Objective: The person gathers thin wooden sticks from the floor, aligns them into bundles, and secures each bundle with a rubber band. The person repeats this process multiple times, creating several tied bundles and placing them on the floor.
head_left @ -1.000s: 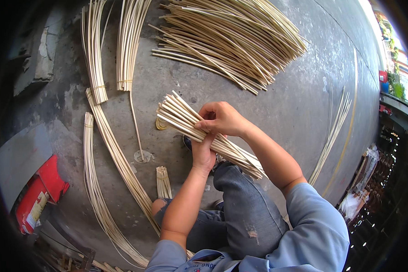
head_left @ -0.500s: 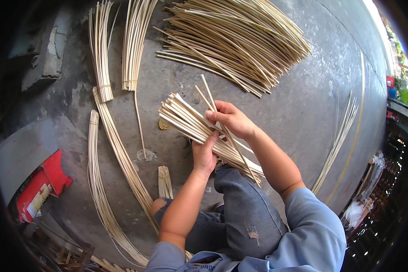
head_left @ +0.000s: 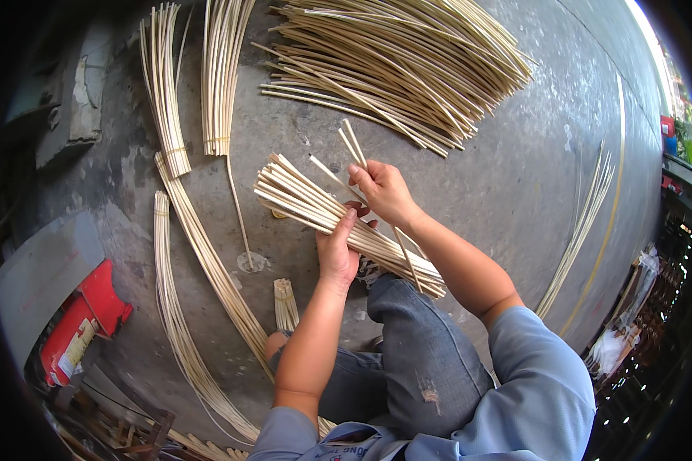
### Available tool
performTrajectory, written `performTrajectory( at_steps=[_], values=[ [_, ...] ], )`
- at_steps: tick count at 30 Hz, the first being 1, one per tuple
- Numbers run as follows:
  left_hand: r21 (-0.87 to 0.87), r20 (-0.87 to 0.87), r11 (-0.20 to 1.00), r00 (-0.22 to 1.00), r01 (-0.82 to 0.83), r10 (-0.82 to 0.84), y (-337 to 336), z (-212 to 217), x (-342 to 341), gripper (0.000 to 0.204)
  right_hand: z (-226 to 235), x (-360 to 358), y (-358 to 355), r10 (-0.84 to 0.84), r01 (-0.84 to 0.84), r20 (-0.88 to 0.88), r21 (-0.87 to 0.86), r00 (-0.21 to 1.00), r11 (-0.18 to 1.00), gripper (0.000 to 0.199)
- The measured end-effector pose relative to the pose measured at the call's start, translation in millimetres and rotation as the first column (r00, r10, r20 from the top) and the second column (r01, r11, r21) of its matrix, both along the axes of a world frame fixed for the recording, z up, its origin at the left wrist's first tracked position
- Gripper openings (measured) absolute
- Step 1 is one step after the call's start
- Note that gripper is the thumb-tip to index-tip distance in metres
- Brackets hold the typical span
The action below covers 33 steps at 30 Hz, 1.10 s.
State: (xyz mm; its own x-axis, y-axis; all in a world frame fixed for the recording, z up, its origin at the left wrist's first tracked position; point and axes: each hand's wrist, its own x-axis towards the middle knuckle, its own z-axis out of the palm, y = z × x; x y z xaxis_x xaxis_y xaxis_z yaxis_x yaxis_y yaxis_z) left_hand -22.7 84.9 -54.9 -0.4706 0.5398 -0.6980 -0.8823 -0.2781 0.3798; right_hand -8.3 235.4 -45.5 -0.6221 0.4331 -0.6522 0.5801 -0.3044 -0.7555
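Note:
A bundle of pale rattan canes (head_left: 296,192) lies in my left hand (head_left: 338,250), whose fingers wrap round its middle above my knee. My right hand (head_left: 384,192) pinches a pair of loose canes (head_left: 351,142) that slant across the bundle, their tops above my fingers. Another cane (head_left: 329,173) with a dark tip juts out between the bundle and my right hand. Its lower part is hidden by the right hand. The fingertips of my left hand are partly hidden behind the bundle.
A big heap of canes (head_left: 407,61) covers the floor ahead. Tied bundles (head_left: 165,100) lie at left, a short bundle (head_left: 285,303) by my knee. Several thin canes (head_left: 580,230) lie at right. A red object (head_left: 84,323) is at far left, a yellow floor line (head_left: 611,223) at right.
The dark-tipped cane now stands apart from the bundle, near my right fingers. My right hand has closed further round its canes and tipped them slightly. The bundle has shifted a little left.

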Motion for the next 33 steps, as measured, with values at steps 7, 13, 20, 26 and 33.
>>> performTrajectory(
  at_steps=[7, 13, 20, 26, 33],
  values=[
    [-0.061, -0.064, 0.994, 0.994, -0.095, 0.091, 7.5, -4.5, 0.4, 0.032, -14.8, -0.6, -8.9, 0.196, -0.196, -0.015, -0.008, 0.98, 0.981, 0.031],
    [-0.13, 0.033, 0.989, 0.997, -0.064, 0.069, -9.7, -24.3, -0.3, 0.023, -23.7, 0.1, 42.2, 0.1, -0.073, 0.12, -0.206, 0.988, 0.976, 0.034],
    [-0.178, 0.106, 0.973, 0.981, -0.145, 0.165, -27.2, -29.7, 4.2, 0.021, -31.5, 0.0, 40.4, 0.238, -0.354, 0.294, 0.454, 0.926, 0.818, 0.033],
    [-0.162, 0.065, 0.979, 0.988, -0.126, 0.138, -31.9, -28.5, 3.6, 0.025, -60.5, -12.0, -15.7, 0.468, -0.609, 0.393, 0.573, 0.792, 0.549, 0.03],
    [-0.151, 0.033, 0.985, 0.996, -0.081, 0.087, -27.1, -26.9, 4.8, 0.031, -68.8, -7.8, -3.2, 0.5, -0.57, 0.277, 0.453, 0.821, 0.685, 0.022]
  ],
)
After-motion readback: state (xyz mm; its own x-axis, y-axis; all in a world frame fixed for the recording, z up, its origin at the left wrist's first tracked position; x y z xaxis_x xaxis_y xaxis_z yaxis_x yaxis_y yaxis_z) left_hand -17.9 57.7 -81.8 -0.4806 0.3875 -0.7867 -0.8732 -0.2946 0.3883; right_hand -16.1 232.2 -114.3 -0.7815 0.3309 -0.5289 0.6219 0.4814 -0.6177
